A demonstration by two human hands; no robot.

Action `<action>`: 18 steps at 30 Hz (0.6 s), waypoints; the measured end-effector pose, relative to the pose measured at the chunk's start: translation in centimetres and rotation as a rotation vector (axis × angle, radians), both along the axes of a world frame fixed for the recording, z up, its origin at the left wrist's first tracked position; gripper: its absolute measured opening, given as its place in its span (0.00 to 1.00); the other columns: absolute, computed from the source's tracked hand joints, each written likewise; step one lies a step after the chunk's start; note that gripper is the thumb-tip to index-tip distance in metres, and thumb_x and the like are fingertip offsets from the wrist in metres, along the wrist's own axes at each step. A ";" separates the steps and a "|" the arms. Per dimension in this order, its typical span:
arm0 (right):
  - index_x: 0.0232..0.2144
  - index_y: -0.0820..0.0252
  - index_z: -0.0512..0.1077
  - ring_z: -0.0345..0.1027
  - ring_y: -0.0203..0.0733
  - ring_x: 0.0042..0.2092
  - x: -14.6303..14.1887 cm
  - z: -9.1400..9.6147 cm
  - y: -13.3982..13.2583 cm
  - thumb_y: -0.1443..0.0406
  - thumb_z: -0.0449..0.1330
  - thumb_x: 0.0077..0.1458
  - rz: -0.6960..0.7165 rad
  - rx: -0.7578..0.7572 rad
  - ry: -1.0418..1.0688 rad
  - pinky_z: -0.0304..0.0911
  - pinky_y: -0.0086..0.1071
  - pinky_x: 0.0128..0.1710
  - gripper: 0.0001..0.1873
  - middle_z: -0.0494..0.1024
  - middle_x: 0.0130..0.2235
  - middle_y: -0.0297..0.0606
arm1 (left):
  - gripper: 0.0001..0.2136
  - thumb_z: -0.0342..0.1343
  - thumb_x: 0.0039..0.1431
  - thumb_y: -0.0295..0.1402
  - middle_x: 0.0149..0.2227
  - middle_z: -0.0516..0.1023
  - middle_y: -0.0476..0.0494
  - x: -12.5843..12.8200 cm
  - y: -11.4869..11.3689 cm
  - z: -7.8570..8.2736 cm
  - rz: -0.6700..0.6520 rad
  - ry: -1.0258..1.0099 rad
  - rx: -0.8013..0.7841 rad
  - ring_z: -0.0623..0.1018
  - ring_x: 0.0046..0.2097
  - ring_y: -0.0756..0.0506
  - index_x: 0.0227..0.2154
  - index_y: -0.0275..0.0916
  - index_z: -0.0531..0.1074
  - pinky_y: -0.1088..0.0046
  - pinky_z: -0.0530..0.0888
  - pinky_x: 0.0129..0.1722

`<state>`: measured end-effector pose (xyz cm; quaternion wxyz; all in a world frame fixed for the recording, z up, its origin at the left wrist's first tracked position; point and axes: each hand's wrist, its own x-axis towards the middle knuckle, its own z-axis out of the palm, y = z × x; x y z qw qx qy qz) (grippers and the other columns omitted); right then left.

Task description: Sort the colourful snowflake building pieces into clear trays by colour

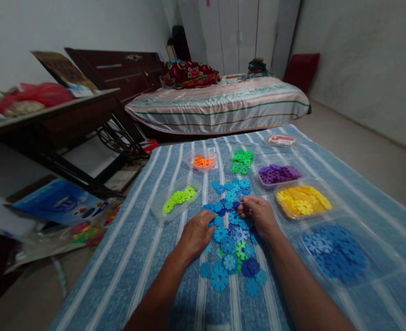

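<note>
A loose pile of flower-shaped interlocking discs (229,262), mostly blue with some green and dark blue ones, is spread on the striped cloth. At the pile's left edge is my left hand (198,229), its fingers bent down and close together over blue discs; what they hold, if anything, is hidden. On the other side my right hand (258,214) has its thumb and fingers pinched at a dark blue disc (236,205). Left of the pile, a clear tub (158,207) contains lime-green discs (179,198).
Clear tubs hold orange discs (202,162), green discs (242,161), purple discs (279,174), yellow discs (303,200) and blue discs (335,253). A lidded box (281,140) lies at the far right corner. Beyond are a bed (220,108) and a side table (51,108).
</note>
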<state>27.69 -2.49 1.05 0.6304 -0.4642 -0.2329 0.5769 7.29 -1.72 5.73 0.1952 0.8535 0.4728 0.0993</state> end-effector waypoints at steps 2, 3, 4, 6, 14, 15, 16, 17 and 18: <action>0.26 0.62 0.75 0.69 0.34 0.22 0.0 0.0 0.0 0.57 0.68 0.41 0.000 -0.005 0.003 0.64 0.26 0.22 0.13 0.77 0.21 0.36 | 0.10 0.51 0.58 0.30 0.40 0.74 0.41 -0.2 -0.2 -0.2 0.001 0.014 0.023 0.75 0.42 0.43 0.41 0.38 0.73 0.70 0.69 0.43; 0.26 0.62 0.75 0.69 0.34 0.22 0.0 0.0 0.0 0.57 0.68 0.41 0.000 -0.007 0.005 0.64 0.26 0.22 0.14 0.77 0.21 0.36 | 0.09 0.50 0.59 0.30 0.39 0.74 0.42 -0.3 -0.3 -0.3 0.008 0.021 0.033 0.75 0.41 0.43 0.40 0.38 0.73 0.70 0.69 0.41; 0.26 0.62 0.75 0.69 0.34 0.22 0.0 0.1 0.0 0.57 0.68 0.41 0.001 -0.007 0.006 0.64 0.26 0.22 0.14 0.77 0.21 0.36 | 0.09 0.50 0.59 0.31 0.38 0.74 0.42 -0.5 -0.4 -0.4 0.018 0.031 0.039 0.75 0.40 0.44 0.39 0.38 0.73 0.70 0.68 0.41; 0.26 0.62 0.76 0.69 0.34 0.22 0.0 0.1 -0.1 0.57 0.68 0.40 0.001 -0.006 0.005 0.64 0.26 0.22 0.14 0.77 0.21 0.36 | 0.08 0.50 0.59 0.31 0.35 0.75 0.43 -0.6 -0.4 -0.4 0.057 0.063 0.037 0.75 0.38 0.44 0.36 0.39 0.73 0.71 0.67 0.39; 0.26 0.62 0.76 0.68 0.34 0.22 -0.1 0.1 0.0 0.56 0.68 0.40 0.006 0.001 -0.007 0.64 0.26 0.22 0.15 0.77 0.21 0.36 | 0.09 0.52 0.60 0.36 0.34 0.78 0.43 0.8 0.2 0.3 0.274 0.263 -0.025 0.77 0.38 0.42 0.38 0.39 0.74 0.71 0.66 0.35; 0.25 0.62 0.76 0.68 0.34 0.22 -0.1 0.1 0.0 0.56 0.68 0.40 0.007 0.001 -0.007 0.64 0.26 0.22 0.15 0.77 0.21 0.36 | 0.10 0.53 0.59 0.37 0.35 0.79 0.42 1.0 0.3 0.4 0.278 0.289 -0.031 0.77 0.39 0.42 0.40 0.39 0.74 0.71 0.67 0.36; 0.25 0.62 0.76 0.68 0.34 0.22 -0.1 0.1 0.0 0.56 0.68 0.39 0.007 0.001 -0.008 0.64 0.27 0.22 0.15 0.77 0.21 0.36 | 0.11 0.54 0.58 0.37 0.37 0.79 0.42 1.2 0.4 0.4 0.272 0.308 -0.037 0.77 0.41 0.41 0.41 0.39 0.74 0.70 0.67 0.37; 0.25 0.62 0.76 0.68 0.34 0.22 -0.1 0.0 0.0 0.56 0.68 0.39 0.007 0.002 -0.008 0.64 0.27 0.22 0.15 0.77 0.21 0.36 | 0.13 0.55 0.57 0.37 0.40 0.78 0.41 1.3 0.4 0.4 0.261 0.319 -0.044 0.77 0.43 0.41 0.43 0.39 0.74 0.70 0.68 0.39; 0.26 0.62 0.76 0.68 0.34 0.22 -0.1 0.0 0.0 0.56 0.68 0.39 0.007 0.002 -0.009 0.64 0.27 0.22 0.15 0.77 0.21 0.36 | 0.14 0.56 0.56 0.36 0.42 0.78 0.40 1.4 0.5 0.5 0.243 0.325 -0.049 0.77 0.45 0.41 0.46 0.40 0.73 0.70 0.68 0.40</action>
